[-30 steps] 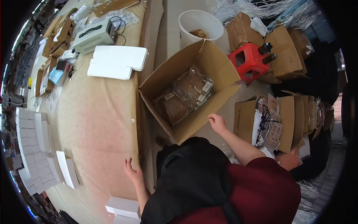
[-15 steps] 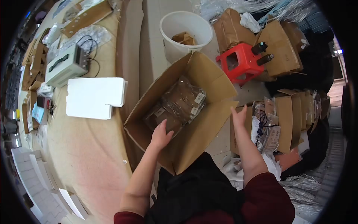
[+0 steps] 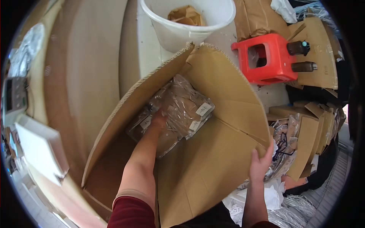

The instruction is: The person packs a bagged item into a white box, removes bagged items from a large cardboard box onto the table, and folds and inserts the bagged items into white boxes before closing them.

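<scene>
A large open cardboard box (image 3: 213,167) stands right in front of me. In its far part lie clear plastic packets (image 3: 180,104) with brown contents and white labels. My left hand (image 3: 159,117) reaches down into the box and touches these packets; its fingers are blurred and partly lost against them. At the box's right wall is my right hand (image 3: 261,163), its thumb on the inner side and its fingers at the wall's edge, gripping it.
Beyond the box stands a white bucket (image 3: 163,32) with brown paper (image 3: 186,15) in it. A red stool (image 3: 279,49) is at the upper right, near another carton (image 3: 317,57). Bagged goods (image 3: 283,140) lie right of the box. A cloth-covered table (image 3: 57,95) runs along the left.
My left hand has gone deeper, onto the packets. My right hand has come to grip the box wall. The view has moved closer to the box.
</scene>
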